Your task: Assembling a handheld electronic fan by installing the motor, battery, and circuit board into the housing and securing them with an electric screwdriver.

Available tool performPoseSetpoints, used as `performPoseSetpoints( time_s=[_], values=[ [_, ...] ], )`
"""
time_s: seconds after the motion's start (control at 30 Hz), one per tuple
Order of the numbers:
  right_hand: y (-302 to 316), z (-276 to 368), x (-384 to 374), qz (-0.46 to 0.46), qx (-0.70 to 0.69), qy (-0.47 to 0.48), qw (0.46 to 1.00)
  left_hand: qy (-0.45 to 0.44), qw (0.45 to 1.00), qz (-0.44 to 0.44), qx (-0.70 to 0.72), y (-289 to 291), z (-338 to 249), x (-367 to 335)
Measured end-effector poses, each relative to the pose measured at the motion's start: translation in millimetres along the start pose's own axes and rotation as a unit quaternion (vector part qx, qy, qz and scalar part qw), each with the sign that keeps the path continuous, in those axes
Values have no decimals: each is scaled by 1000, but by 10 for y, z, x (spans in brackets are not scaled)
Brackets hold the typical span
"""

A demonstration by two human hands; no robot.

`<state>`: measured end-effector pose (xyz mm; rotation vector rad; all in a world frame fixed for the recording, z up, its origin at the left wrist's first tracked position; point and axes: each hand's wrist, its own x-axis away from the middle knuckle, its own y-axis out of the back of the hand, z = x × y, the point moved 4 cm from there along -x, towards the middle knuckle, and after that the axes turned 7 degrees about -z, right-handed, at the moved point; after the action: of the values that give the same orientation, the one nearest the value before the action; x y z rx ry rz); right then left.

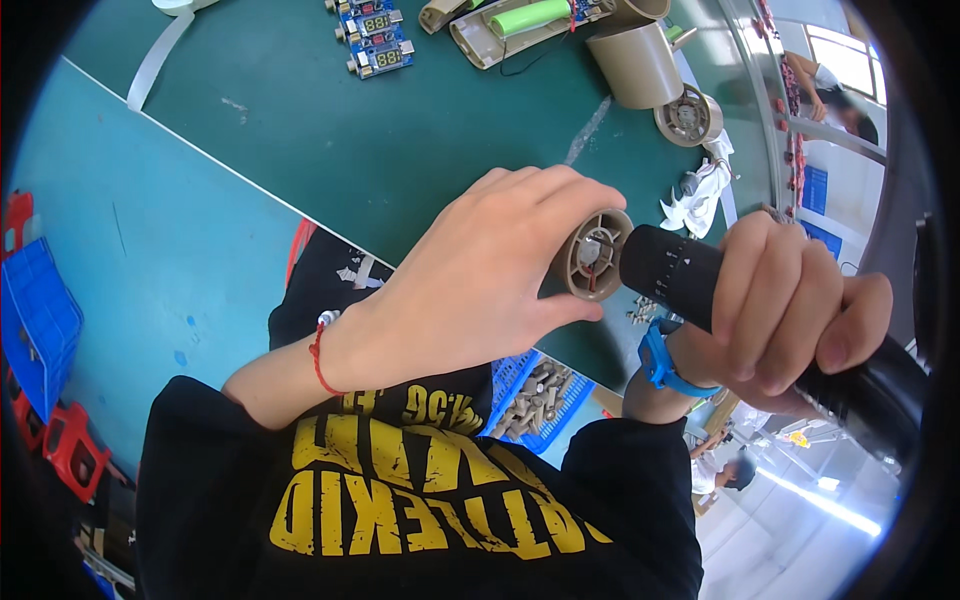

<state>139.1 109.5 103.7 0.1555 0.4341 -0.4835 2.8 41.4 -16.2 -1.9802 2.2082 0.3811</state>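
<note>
Head view, with clock positions read from the held part, showed the wearer's black shirt (pixel 420 510) nearest, at seven o'clock. At nine o'clock the left hand (pixel 480 265) gripped a beige cylindrical housing (pixel 572 268) between thumb and fingers, raised above the dark green table (pixel 320 145), its spoked open end facing three o'clock. From there the right hand (pixel 785 300), closed firmly around a black power screwdriver (pixel 672 276), pointed the graduated collar at that opening; contact could not be told. Small pieces (pixel 643 312) lay near five o'clock, and a blue basket (pixel 557 428) of beige parts sat at seven. Farther off came a crumpled white wrapping (pixel 700 203) at two, a spoked beige ring (pixel 712 118) at one, a wider beige tube (pixel 635 68) at twelve and blue circuit boards (pixel 380 62) between ten and eleven. Beyond the table, a co-worker (pixel 825 105) was at two o'clock.
</note>
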Motion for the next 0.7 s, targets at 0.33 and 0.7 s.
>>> performPoseSetpoints(
  time_s=[0.33,0.7],
  values=[
    [51,-47,-68,39,-69,-21,997,2,1000,5,-3,2,7,-22],
    [-81,-13,-57,-44,-4,-32,999,1,1000,-2,5,8,-10,0]
  ],
)
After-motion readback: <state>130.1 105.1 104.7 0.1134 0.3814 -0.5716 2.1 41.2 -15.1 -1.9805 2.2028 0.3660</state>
